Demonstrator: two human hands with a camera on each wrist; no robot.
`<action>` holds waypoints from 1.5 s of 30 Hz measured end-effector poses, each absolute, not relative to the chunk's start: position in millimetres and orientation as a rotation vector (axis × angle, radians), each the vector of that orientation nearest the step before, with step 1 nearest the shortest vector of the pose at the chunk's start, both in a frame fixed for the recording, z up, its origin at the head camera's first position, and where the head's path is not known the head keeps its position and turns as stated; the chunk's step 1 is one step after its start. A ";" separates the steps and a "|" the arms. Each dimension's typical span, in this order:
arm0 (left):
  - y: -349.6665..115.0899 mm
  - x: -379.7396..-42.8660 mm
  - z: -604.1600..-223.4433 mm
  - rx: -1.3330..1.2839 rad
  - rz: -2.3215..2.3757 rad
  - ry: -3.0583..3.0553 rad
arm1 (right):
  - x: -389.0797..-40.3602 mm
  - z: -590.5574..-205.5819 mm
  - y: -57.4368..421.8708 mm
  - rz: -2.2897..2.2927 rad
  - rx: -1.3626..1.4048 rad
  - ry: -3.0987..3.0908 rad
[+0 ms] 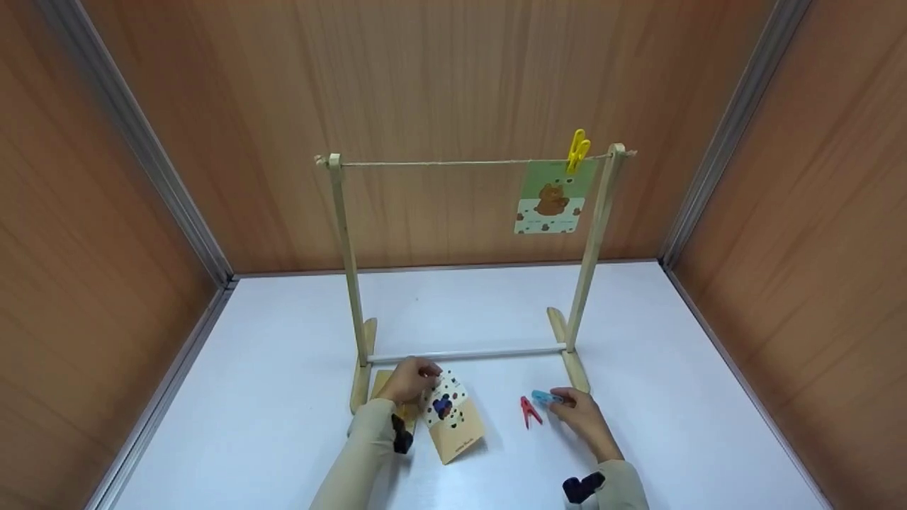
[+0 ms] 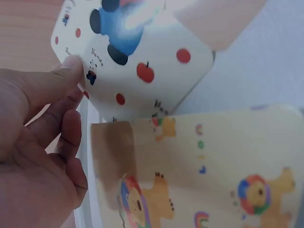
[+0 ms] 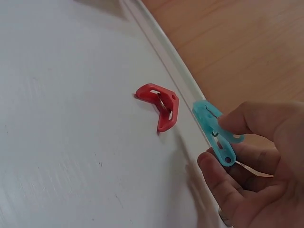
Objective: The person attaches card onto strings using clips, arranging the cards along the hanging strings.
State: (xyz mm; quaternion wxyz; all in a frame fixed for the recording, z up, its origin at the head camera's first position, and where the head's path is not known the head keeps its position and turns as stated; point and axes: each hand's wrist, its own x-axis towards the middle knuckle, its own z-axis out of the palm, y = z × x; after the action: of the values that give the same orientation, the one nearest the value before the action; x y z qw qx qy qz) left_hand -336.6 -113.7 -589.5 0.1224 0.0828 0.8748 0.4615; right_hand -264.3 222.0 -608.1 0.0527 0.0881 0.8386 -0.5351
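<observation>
My left hand [image 1: 409, 382] pinches a corner of a spotted card [image 1: 453, 418] with a blue-clad figure and a tan lower half; the card is tilted up off the table. Below that hand lies a second card [image 2: 228, 156], yellowish with lions, partly hidden by my hand in the head view. My right hand [image 1: 582, 418] holds a light blue clothespin [image 3: 216, 130] between thumb and fingers. Just left of it, a red clothespin [image 3: 161, 107] rests on the white table. A green and white bear card [image 1: 553, 202] hangs from a string, clipped by a yellow clothespin [image 1: 577, 150].
A wooden stand [image 1: 595, 248] with two posts carries the string [image 1: 439, 163] along its top. Its white lower bar [image 1: 468, 353] runs just beyond my hands. Wood-grain panels [image 1: 453, 85] enclose the white table [image 1: 276, 382] at the back and both sides.
</observation>
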 end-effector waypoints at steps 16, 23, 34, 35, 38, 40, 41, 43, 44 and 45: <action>-115.7 -341.4 -577.0 0.282 1.491 2.499 | -272.5 -597.7 219.2 -1.800 0.310 2.503; -119.1 -342.7 -574.5 0.312 1.550 2.441 | -274.5 -590.3 219.2 -1.913 0.297 2.435; -114.1 -341.7 -569.5 0.427 1.606 2.396 | -278.5 -585.7 217.7 -1.933 0.301 2.436; -113.6 -341.0 -568.8 0.439 1.609 2.382 | -279.3 -584.9 217.4 -1.931 0.309 2.438; -112.6 -338.5 -566.8 0.488 1.598 2.351 | -280.7 -582.6 216.4 -1.929 0.319 2.443; -112.2 -336.9 -566.0 0.520 1.583 2.332 | -280.9 -581.1 215.7 -1.929 0.322 2.440; -111.9 -335.9 -565.4 0.534 1.573 2.324 | -280.7 -580.3 215.3 -1.936 0.317 2.439; -111.3 -334.4 -564.9 0.566 1.548 2.324 | -280.6 -579.6 215.3 -1.937 0.302 2.444; -110.8 -333.6 -564.4 0.568 1.539 2.320 | -280.7 -579.0 215.1 -1.940 0.299 2.443; -110.2 -332.7 -563.8 0.568 1.530 2.322 | -280.7 -578.3 214.9 -1.939 0.297 2.442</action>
State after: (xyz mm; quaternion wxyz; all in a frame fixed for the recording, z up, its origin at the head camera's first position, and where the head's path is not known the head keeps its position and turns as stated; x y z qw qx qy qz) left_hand -332.7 -110.2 -563.8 0.1509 0.1977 0.8088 0.5329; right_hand -280.7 214.9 -578.3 0.0045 0.0949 0.7797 -0.6189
